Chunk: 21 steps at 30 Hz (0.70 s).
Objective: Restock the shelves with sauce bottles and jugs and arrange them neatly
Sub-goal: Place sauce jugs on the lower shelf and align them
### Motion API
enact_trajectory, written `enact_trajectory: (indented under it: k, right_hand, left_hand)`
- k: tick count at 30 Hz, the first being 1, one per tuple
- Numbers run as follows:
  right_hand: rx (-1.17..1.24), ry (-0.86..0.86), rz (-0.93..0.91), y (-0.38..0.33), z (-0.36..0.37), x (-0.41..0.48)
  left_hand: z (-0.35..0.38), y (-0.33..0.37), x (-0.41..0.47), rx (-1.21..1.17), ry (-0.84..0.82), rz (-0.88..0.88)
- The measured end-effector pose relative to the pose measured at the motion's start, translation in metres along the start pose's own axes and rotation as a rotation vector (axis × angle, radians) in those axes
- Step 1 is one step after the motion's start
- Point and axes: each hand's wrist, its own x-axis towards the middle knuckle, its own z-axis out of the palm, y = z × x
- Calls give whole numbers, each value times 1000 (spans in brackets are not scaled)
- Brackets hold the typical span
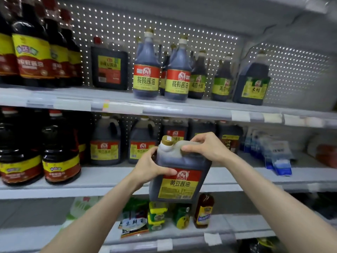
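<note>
Between curled fingers [188, 148], tilted jug [179, 186].

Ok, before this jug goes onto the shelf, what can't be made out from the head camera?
Head view only:
Handle of the soy sauce jug: covered by the right hand; the left hand covers part of its side.
Middle-shelf jugs behind it: labels mostly blocked by the held jug.
Shelf-edge price tags: blurred, unreadable.
Blue packets at the picture's right: blurred.
Dark bottles at the left edge: cut off by the frame.
</note>
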Motion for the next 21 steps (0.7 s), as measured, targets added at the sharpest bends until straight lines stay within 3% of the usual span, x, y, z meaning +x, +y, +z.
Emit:
enact_trajectory:
  k: [13,21]
  right_hand:
    - [-11,-132,-47,114,-33,114]
    - [28,-145,-15,147,-19,172]
  left_hand:
    - [85,-31,103,-3,122,-138]
    - [85,-42,147,4,126,-246]
